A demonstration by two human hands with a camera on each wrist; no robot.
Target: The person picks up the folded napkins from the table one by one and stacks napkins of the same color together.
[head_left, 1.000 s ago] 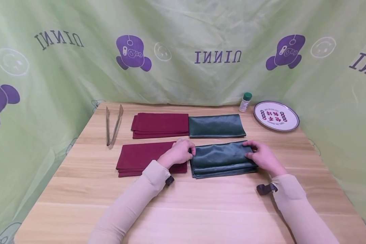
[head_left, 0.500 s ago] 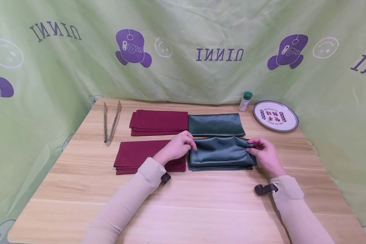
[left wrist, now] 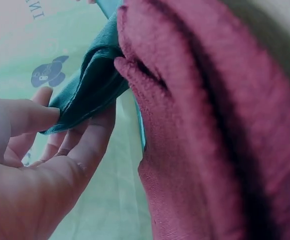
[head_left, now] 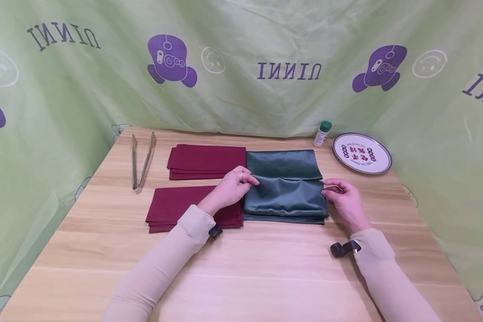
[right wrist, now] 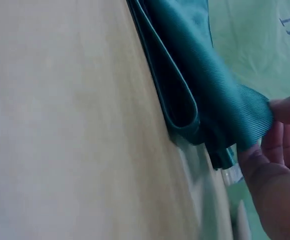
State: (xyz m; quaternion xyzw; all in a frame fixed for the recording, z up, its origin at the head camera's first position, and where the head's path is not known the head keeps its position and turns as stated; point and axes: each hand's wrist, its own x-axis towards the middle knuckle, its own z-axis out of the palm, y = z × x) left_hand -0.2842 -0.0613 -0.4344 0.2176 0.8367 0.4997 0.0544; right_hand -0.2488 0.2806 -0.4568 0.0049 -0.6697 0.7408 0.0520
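Observation:
A folded dark green satin cloth (head_left: 285, 199) lies nearest me on the right, its top layer raised and rippled along the far edge. My left hand (head_left: 231, 188) pinches its far left corner between thumb and fingers, as the left wrist view shows. The far right corner is pinched by my right hand (head_left: 346, 203); in the right wrist view the green cloth (right wrist: 209, 85) shows looped folds beside that grip. Behind it, a second folded green cloth (head_left: 283, 163) meets the raised edge. Under my left forearm lies a folded dark red cloth (head_left: 177, 201), partly hidden.
Another folded red cloth (head_left: 209, 157) lies at the back, left of the far green one. Metal tongs (head_left: 138, 181) rest at the far left. A green-capped bottle (head_left: 322, 134) and an oval plate (head_left: 362, 154) stand at the back right of the wooden table (head_left: 265, 277).
Both hands have lifted the near green cloth's far edge and drawn it away from me. The gap to the far green cloth has closed. The right hand has shifted slightly to the left.

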